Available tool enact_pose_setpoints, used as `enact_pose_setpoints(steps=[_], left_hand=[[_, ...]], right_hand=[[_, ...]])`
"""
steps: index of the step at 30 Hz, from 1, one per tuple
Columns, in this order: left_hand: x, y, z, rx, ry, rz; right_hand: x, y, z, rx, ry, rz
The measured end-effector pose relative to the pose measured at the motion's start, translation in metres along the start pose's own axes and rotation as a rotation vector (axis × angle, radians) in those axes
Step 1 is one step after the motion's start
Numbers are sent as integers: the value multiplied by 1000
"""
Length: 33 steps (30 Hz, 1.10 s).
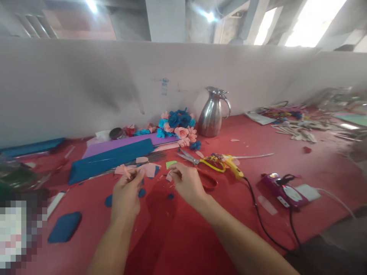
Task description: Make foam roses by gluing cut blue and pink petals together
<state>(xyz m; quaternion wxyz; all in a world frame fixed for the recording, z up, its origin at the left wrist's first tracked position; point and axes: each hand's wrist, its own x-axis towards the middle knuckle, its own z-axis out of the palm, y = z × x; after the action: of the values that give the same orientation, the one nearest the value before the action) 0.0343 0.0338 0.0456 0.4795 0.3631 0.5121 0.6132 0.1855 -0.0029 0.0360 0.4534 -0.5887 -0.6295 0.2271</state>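
Note:
My left hand [126, 194] is closed in a pinch on a piece of pink crepe paper [122, 170]. More pink paper [149, 170] shows just beyond its fingertips, over a dark blue scrap. To the right, my right hand [189, 185] has its fingers pressed together; what they hold, if anything, is too small to make out. A small pink scrap [169, 175] shows by those fingertips, below a lime-green paper piece [171, 164]. Scissors [197, 160] with yellow and red handles lie just past the right hand, blades open. Blue paper petals [142, 193] lie near the left hand.
A yellow glue gun [233, 166] trails a black cord to a purple power strip [283, 193]. Behind stand a steel jug [211, 114] and a bunch of blue and pink paper flowers [180, 126]. Folded blue paper [111, 158] lies back left; a blue stack [65, 227] is front left.

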Motion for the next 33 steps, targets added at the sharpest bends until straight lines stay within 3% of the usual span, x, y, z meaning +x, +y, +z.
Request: enact_pose_setpoints(steps=[3,5,7,10,13,15,19,22,27,30,33], left_hand=[[2,2,0,-42,-2,-19],[3,3,0,-59,-3,-31],[5,5,-2,-96,13,-28],[12,8,-9,-170,83,8],[18,9,-16,-203,84,40],[17,8,-17,-148,2,-12],[5,1,-12,159,-290,-237],[-2,-9,-9,334,-454,-213],[3,-27,-12,526,-403,-131],[9,-34,-14,566,-403,-100],[13,-38,-15,599,-411,-98]], right_hand=[[6,-4,-7,-96,-5,-11],[12,-1,-25,-191,68,-44],[18,13,-54,-222,203,-13],[17,54,-107,-449,370,208],[5,99,-146,-649,320,433],[-4,119,-158,-624,205,540],[-8,132,-156,-407,36,596],[-5,131,-151,-255,38,606],[-3,113,-147,269,94,699],[-3,94,-141,694,65,616],[-6,80,-126,739,142,578]])
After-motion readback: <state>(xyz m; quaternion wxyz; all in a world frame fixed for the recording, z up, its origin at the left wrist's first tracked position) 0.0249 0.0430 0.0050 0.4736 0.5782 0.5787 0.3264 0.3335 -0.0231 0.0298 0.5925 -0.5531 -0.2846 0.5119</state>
